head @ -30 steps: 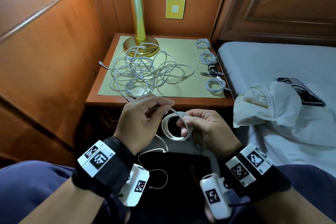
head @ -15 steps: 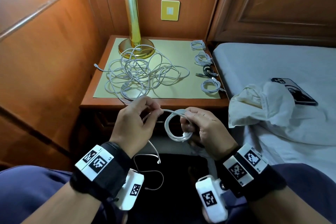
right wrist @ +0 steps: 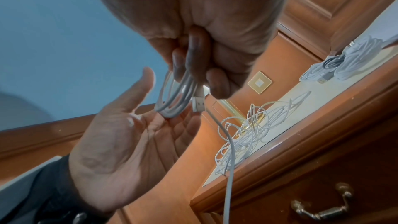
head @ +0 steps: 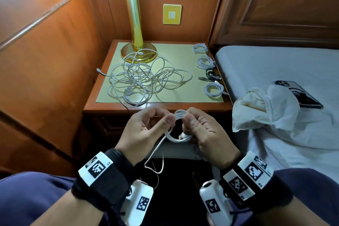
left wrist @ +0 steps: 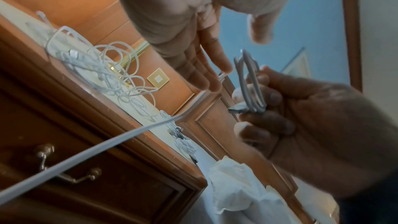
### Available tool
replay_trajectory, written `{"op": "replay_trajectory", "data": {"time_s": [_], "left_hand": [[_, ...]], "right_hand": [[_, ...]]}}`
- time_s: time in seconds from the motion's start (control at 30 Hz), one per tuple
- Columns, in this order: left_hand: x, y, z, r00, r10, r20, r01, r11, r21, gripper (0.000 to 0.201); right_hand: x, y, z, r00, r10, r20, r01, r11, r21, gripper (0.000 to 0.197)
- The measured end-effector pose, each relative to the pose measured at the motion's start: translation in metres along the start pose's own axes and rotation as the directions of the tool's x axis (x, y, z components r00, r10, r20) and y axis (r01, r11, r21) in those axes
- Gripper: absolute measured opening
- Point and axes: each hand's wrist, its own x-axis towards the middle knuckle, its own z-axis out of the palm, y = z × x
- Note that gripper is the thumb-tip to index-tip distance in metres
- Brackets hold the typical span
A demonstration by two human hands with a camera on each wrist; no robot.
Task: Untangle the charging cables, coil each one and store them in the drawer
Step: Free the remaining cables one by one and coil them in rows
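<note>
So the bed (head: 256, 64) sits off to the right of the fingers, with a crumpled white cloth (head: 266, 112) lying on it. The counter (head: 102, 104) is straight ahead of both hands, carrying a brass lamp (head: 136, 24) at the back. Just beyond the fingers sprawls the tangled pile of cables (head: 145, 80), and further right along the counter edge there's a row of four coiled cables (head: 209, 71), three white and one black.

The drawer (left wrist: 86, 185) below the counter is closed. The right hand (head: 205, 130) has its fingers curled round the white coil (head: 178, 128), thumb clamped on the loops, USB plug poking out at the bottom. The left hand (head: 145, 130) is right beside the coil; its fingers (left wrist: 206, 81) look mostly straight and relaxed, maybe just touching the cable's loose tail (head: 154, 156), hard to tell. That tail hangs down between the wrists.
</note>
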Motion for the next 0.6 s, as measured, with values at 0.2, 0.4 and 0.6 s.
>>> {"op": "replay_trajectory", "data": {"time_s": [0.2,0.4,0.6], "left_hand": [[-0.003,0.001,0.005,0.998,-0.051,0.027,0.052,0.996,-0.069,0.024],[-0.002,0.001,0.007,0.989,-0.149,-0.006,0.142,0.956,-0.257,0.029],[-0.003,0.008,0.006,0.948,-0.267,0.172,0.317,0.822,-0.472,0.036]], "right_hand": [[0.003,0.004,-0.003,0.999,-0.032,-0.038,0.031,0.999,-0.021,0.035],[0.006,0.009,-0.002,0.995,-0.032,-0.092,0.018,0.989,-0.15,0.035],[0.012,0.014,-0.007,0.992,-0.099,-0.083,0.064,0.937,-0.343,0.023]]}}
